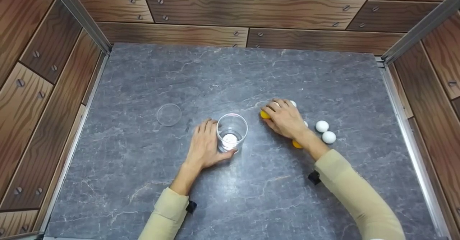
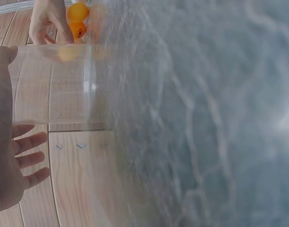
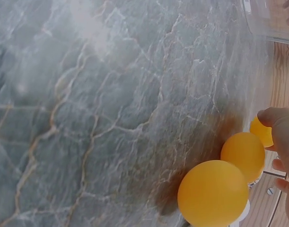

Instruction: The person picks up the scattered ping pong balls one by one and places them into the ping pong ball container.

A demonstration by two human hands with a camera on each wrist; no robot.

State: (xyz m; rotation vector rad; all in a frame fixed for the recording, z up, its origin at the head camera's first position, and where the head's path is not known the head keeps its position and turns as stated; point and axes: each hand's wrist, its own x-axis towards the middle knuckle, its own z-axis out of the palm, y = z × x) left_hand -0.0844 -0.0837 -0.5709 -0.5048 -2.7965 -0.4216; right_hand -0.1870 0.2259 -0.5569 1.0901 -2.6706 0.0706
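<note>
A clear plastic cup (image 1: 240,134) stands upright on the table. My left hand (image 1: 203,146) holds it from the left, thumb at the near side, fingers at the far left; the left wrist view shows the cup (image 2: 52,85) between thumb and fingers. A round white patch shows at its bottom; I cannot tell what it is. My right hand (image 1: 287,119) pinches an orange ping-pong ball (image 1: 265,114), with the thumb against the ball (image 3: 260,131) in the right wrist view. Another orange ball (image 1: 297,144) lies under the right wrist, and white balls are partly hidden by that hand.
Two white ping-pong balls (image 1: 322,126) lie close together to the right of my right wrist. A clear round lid (image 1: 169,115) lies flat left of the cup. Wood-patterned walls (image 1: 251,12) border the grey marbled table (image 1: 215,74) at the back and sides.
</note>
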